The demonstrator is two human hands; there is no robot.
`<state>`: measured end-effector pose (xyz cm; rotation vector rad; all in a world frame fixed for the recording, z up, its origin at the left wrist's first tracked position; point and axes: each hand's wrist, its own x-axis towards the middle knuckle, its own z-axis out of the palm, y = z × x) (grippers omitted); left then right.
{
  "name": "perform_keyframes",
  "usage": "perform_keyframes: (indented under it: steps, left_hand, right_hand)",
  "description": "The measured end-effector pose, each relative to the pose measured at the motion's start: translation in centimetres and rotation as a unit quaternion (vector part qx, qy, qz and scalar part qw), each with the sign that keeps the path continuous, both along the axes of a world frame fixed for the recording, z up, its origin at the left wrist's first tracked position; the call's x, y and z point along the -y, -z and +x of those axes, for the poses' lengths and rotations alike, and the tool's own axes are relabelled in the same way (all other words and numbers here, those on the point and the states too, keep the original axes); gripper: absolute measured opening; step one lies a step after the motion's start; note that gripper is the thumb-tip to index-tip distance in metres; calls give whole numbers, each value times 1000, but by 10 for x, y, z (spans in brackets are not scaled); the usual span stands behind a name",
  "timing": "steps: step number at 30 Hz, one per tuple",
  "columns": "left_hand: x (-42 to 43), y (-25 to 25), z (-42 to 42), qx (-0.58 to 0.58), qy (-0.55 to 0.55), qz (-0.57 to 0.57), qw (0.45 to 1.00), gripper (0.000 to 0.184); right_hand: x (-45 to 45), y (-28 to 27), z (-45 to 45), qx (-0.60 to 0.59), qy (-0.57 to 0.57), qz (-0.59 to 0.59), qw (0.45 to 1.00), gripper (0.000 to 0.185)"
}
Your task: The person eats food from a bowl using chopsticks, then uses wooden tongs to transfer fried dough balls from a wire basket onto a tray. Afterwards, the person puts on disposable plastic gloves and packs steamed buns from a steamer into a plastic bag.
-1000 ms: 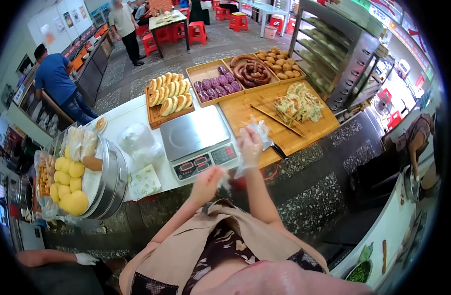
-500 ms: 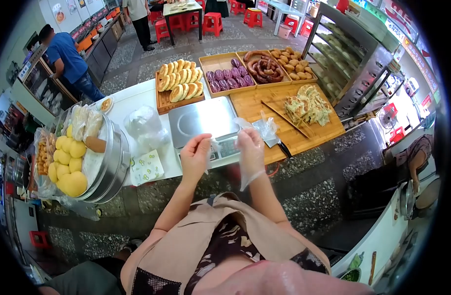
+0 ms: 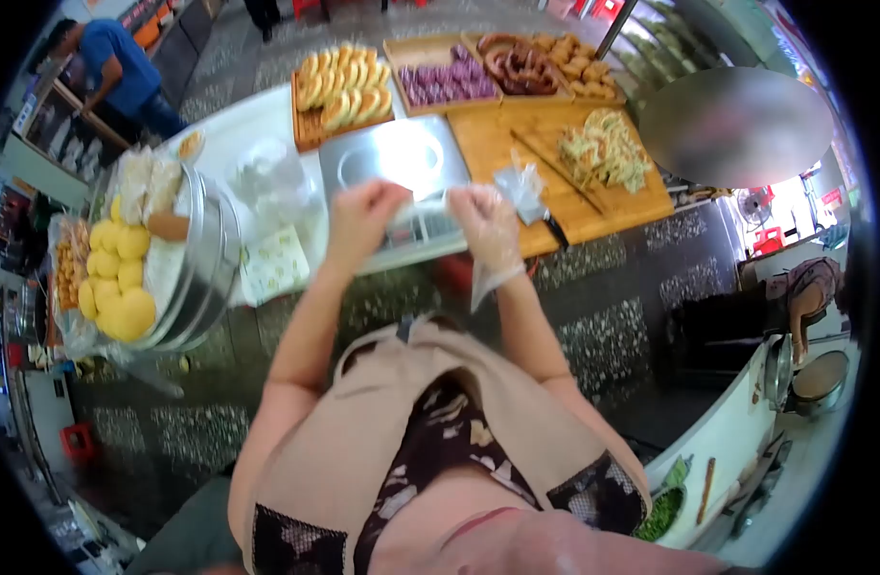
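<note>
My left hand [image 3: 361, 220] is bare, its fingers pinched together over the front of a metal-topped scale [image 3: 358, 165]. My right hand [image 3: 484, 225] wears a loose clear plastic glove [image 3: 493, 273], and its fingers are pinched too. A thin piece of clear plastic [image 3: 425, 205] stretches between both hands' fingertips; blur hides whether it is a glove or a bag. Right of my right hand, a crumpled clear bag [image 3: 522, 190] and a black-handled knife [image 3: 557, 233] lie on the wooden board [image 3: 488, 134].
Browned buns [image 3: 344, 81], purple buns [image 3: 450, 81], sausages [image 3: 521, 67] and shredded pancake [image 3: 608, 149] are beyond my hands. Chopsticks [image 3: 555, 172] cross the board. At left stand a steamer [image 3: 205, 259] with yellow buns [image 3: 124, 311] and a plastic bag [image 3: 272, 182]. A person [image 3: 124, 72] works at far left.
The view has tipped downward, so the counter sits higher in the picture. My hands have drawn slightly closer together, with the plastic stretched between them.
</note>
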<state>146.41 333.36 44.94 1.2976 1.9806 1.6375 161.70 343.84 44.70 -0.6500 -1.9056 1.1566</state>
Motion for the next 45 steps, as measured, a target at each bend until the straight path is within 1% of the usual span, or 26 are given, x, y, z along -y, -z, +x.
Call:
perform_keyframes:
  steps: [1, 2, 3, 4, 5, 7, 9, 10, 11, 12, 14, 15, 17, 18, 22, 26, 27, 28, 29, 31, 32, 33, 36, 40, 43, 45]
  left_hand:
    - [1, -10, -8, 3, -9, -10, 1000, 12]
    - [-1, -12, -20, 17, -45, 29, 998, 12]
    - [-7, -12, -34, 111, -57, 130, 984, 14]
    - [-5, -14, -47, 147, -135, 175, 964, 17]
    - [1, -11, -53, 147, -135, 170, 965, 17]
    - [5, -5, -58, 306, -199, 342, 866, 17]
    - [2, 23, -30, 358, -130, 234, 895, 20]
    - [5, 43, -15, 282, -26, 113, 952, 28]
    - [1, 29, 12, 281, 24, 28, 959, 37]
    - [-4, 32, 22, 272, 118, 17, 955, 43]
    - [-19, 27, 40, 332, 125, 104, 929, 43]
    - [-25, 25, 40, 374, 127, 144, 907, 41]
    - [-35, 25, 29, 399, 91, 155, 899, 37]
    - [-37, 21, 25, 420, 56, 165, 890, 33]
    - [-37, 11, 28, 491, 81, 213, 841, 18]
    - [-38, 31, 17, 475, 93, 181, 856, 14]
    - [-37, 28, 16, 476, 106, 183, 854, 13]
    - [-36, 26, 15, 477, 118, 186, 851, 13]
    - [-35, 25, 16, 479, 117, 184, 850, 13]
    - [-33, 24, 18, 409, 129, 94, 898, 11]
    - [-34, 29, 18, 391, 154, 88, 903, 10]
    - [-32, 27, 19, 391, 156, 87, 903, 10]
    - [-27, 25, 14, 401, 123, 38, 907, 11]
    - [-18, 39, -6, 429, 132, 48, 892, 11]
    - [-12, 48, -31, 490, 0, 177, 854, 14]
    - [-14, 51, -24, 454, -25, 126, 882, 21]
  right_hand:
    - [3, -1, 0, -11, -5, -54, 998, 35]
    - [-1, 7, -2, -38, 0, -88, 995, 35]
    - [-4, 12, -5, -72, 6, -116, 991, 34]
    - [2, 5, -6, -130, 32, -176, 975, 30]
    - [2, 1, -2, -151, 31, -203, 967, 25]
    - [0, 9, 1, -180, 44, -228, 956, 22]
    - [3, 12, -2, -203, 56, -223, 952, 19]
    - [5, 13, -4, -225, 64, -218, 947, 16]
    - [6, 14, -6, -224, 65, -219, 947, 16]
    - [8, 16, -7, -173, 82, -134, 972, 13]
    - [9, 21, -7, -91, 94, 29, 991, 9]
    - [10, 21, -7, -88, 92, 28, 991, 9]
    - [10, 20, -7, -30, 136, 241, 961, 7]
    - [12, 21, -8, -52, 141, 243, 958, 9]
    - [18, 26, -6, -57, 129, 219, 965, 9]
    - [15, 38, -4, -38, 96, 257, 961, 18]
    - [16, 33, -7, -172, 55, 16, 983, 27]
    - [16, 29, -10, -294, 9, -227, 929, 36]
    - [12, 25, -11, -292, 10, -228, 929, 36]
    - [3, 17, -12, -175, -50, -293, 939, 49]
    - [7, 13, -18, -139, -42, -305, 941, 36]
    - [5, 16, -20, -139, -40, -306, 941, 36]
    - [-3, 23, -28, -203, 31, -273, 940, 9]
    - [-7, 28, -26, -248, 83, -295, 919, 12]
    - [-20, 28, -16, -224, 111, -255, 934, 13]
    - [-18, 24, -17, -223, 124, -255, 933, 13]
